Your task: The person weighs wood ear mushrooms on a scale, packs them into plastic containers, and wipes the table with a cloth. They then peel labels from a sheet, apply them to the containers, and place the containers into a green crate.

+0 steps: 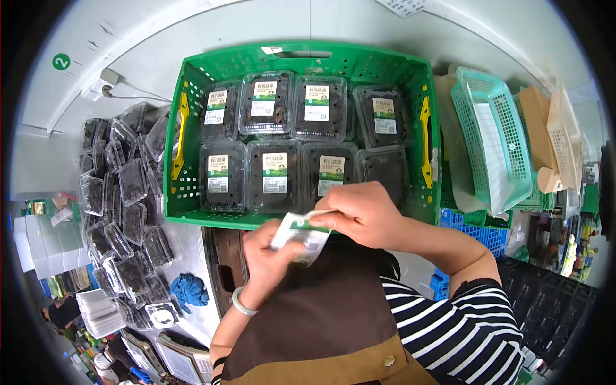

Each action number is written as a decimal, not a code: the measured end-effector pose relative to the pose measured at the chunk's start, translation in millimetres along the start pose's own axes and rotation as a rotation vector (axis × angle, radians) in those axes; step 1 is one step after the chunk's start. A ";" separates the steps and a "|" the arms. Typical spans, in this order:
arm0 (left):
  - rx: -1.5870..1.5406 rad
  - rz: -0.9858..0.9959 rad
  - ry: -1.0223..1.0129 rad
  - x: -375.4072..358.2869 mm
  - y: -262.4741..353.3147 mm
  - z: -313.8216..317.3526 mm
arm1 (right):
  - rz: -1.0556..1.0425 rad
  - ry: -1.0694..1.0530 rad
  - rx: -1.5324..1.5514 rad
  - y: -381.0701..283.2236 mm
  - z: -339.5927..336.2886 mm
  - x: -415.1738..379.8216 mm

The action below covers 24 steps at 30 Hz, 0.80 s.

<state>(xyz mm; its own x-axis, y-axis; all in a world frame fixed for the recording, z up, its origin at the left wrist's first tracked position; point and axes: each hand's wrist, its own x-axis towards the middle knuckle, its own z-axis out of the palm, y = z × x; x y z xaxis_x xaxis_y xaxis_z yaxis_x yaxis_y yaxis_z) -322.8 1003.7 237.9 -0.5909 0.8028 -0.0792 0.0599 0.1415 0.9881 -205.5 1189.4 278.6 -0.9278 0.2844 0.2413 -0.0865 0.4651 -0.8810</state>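
Note:
In front of my apron, my left hand [264,258] grips a small bunch of white and green printed labels [314,242]. The fingers of my right hand [364,214] pinch the upper edge of a label there. Just beyond both hands stands a green plastic crate [301,56] with yellow handles. Inside it, clear lidded boxes with dark contents sit in two rows, and several carry a white and green label, such as one box [266,106] in the back row. The front right box [382,172] shows no label on its lid.
Many clear boxes [133,183] of dark contents are piled on the metal table at left, near a crumpled blue cloth [189,290]. Pale green baskets [493,138] and cardboard [536,119] stand at right. Black crates [545,308] lie lower right.

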 end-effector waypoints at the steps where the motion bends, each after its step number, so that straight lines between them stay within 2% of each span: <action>1: 0.068 0.055 -0.110 3.3 0.5 2.6 | 0.009 -0.074 -0.031 5.4 -6.0 -1.3; 3: 0.165 -0.025 -0.207 -0.6 0.0 11.0 | -0.094 0.024 -0.260 22.8 -47.9 2.1; 4: 0.212 -0.072 -0.275 -5.5 -8.1 8.6 | 0.544 0.216 0.010 10.9 -72.8 7.3; 5: 0.187 -0.098 -0.250 -11.9 -9.0 4.9 | 0.573 0.449 -0.087 25.2 -104.1 10.9; 6: 0.165 -0.118 -0.227 -15.3 -9.7 -0.8 | 0.485 0.384 -0.271 48.0 -130.8 0.1; 7: 0.144 -0.136 -0.201 -17.4 -10.4 -6.2 | 0.371 0.234 -0.327 63.9 -132.6 -12.3; 8: 0.068 -0.211 -0.135 -21.4 -12.2 -10.7 | 0.559 -0.026 -0.483 69.2 -127.4 -23.4; 9: 0.048 -0.177 -0.107 -22.2 -9.8 -12.3 | 0.437 -0.243 -0.657 96.1 -115.0 -44.7; 10: 0.037 -0.146 -0.057 -22.8 -5.6 -15.3 | 0.463 -0.331 -0.763 97.8 -95.8 -60.7; 11: 0.045 -0.148 -0.020 -28.5 -10.7 -17.1 | 0.409 -0.392 -0.898 114.3 -84.6 -75.5; 12: 0.156 -0.135 -0.052 -34.4 -18.0 -25.9 | 0.303 -0.333 -1.049 119.6 -79.6 -79.6; 13: 0.228 -0.007 0.012 -40.6 -22.8 -27.7 | 0.583 -0.319 -1.065 92.0 -70.2 -57.5; 14: 0.124 0.011 -0.002 -43.3 -19.3 -34.3 | 0.425 -0.141 -1.114 85.2 -67.7 -52.5; 15: 0.120 0.066 0.023 -48.2 -21.9 -40.8 | 0.464 -0.036 -0.986 62.7 -55.7 -37.6; 16: 0.066 0.030 0.034 -53.5 -19.4 -48.1 | 0.519 0.059 -0.857 43.2 -41.8 -21.4; 18: 0.052 0.140 0.044 -63.0 -25.6 -63.7 | 0.450 0.043 -0.005 18.7 4.5 -0.8; 19: 0.055 0.187 0.020 -65.9 -38.9 -68.1 | 0.316 -0.053 0.209 12.7 38.8 11.9; 20: 0.053 0.237 -0.014 -71.5 -49.9 -76.7 | 0.313 -0.088 0.302 4.1 71.8 18.4; 21: 0.073 0.075 -0.150 -82.4 -45.9 -94.5 | 0.314 -0.125 0.395 -4.3 104.8 25.0; 24: 0.070 0.183 0.164 -120.0 -68.1 -128.3 | 0.259 -0.190 0.282 -17.3 180.2 37.5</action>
<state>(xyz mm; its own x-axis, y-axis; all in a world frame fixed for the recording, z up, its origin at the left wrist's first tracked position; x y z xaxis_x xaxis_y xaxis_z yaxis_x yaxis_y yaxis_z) -359.2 823.4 197.0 -0.6875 0.7149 0.1280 0.2297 0.0469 0.9721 -304.2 1040.9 229.5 -0.9799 0.1904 -0.0586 0.0870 0.1439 -0.9858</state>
